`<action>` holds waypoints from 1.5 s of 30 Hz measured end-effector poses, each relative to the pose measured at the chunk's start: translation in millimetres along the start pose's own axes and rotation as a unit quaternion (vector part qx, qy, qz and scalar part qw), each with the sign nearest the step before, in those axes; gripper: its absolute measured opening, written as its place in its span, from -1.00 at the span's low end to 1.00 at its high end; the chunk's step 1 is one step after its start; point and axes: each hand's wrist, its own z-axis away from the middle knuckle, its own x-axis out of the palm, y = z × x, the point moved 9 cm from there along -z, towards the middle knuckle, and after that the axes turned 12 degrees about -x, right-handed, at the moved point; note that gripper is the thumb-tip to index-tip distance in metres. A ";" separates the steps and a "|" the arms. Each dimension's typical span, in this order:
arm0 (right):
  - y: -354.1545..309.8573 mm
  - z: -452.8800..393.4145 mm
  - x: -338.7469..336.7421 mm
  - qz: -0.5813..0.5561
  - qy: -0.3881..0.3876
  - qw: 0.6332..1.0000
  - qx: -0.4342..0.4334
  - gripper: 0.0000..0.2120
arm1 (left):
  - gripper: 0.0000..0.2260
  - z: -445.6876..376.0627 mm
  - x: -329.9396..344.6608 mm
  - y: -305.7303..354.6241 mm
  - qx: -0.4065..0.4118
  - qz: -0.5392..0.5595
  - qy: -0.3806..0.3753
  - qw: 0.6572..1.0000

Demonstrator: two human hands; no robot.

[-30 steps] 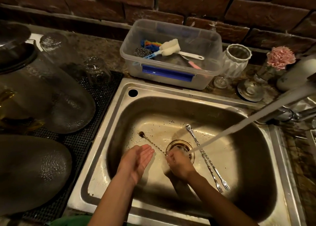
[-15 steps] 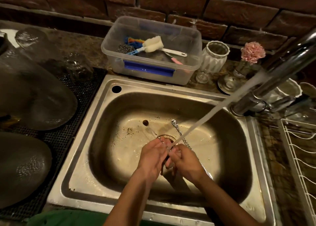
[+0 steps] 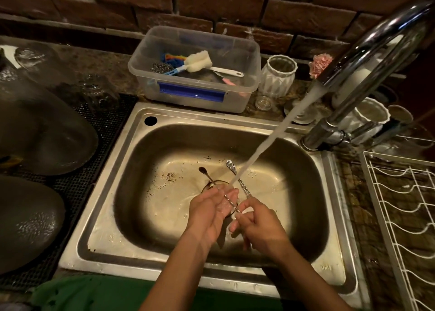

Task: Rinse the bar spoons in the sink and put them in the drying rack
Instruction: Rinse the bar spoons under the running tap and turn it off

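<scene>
Over the drain of the steel sink (image 3: 131,145), my right hand (image 3: 261,228) pinches the twisted stem of a bar spoon (image 3: 229,200). Its dark bowl points to the far left at the sink floor. My left hand (image 3: 211,211) lies palm up under the stem with its fingers fairly straight. The water stream (image 3: 270,143) from the faucet (image 3: 367,42) lands on that palm and the stem. Other bar spoons (image 3: 231,166) lie on the sink floor just behind my hands. The white wire drying rack (image 3: 404,204) stands to the right of the sink.
A clear plastic tub (image 3: 195,94) with brushes and scrubbers sits behind the sink. White ribbed jars (image 3: 279,75) stand to its right, near the faucet base. Upturned glassware (image 3: 42,131) covers a black mat (image 3: 110,122) on the left. A brick wall runs along the back.
My left hand has moved right and now lies under the spoon's stem in the stream. My right hand has drawn the spoon a little nearer. The view has shifted right, showing the rack.
</scene>
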 end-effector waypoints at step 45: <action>-23.3 132.9 -37.7 -0.001 0.121 0.987 0.103 -0.52 | -0.75 5.1 15.4 -3.6 0.000 0.053 -0.067 0.996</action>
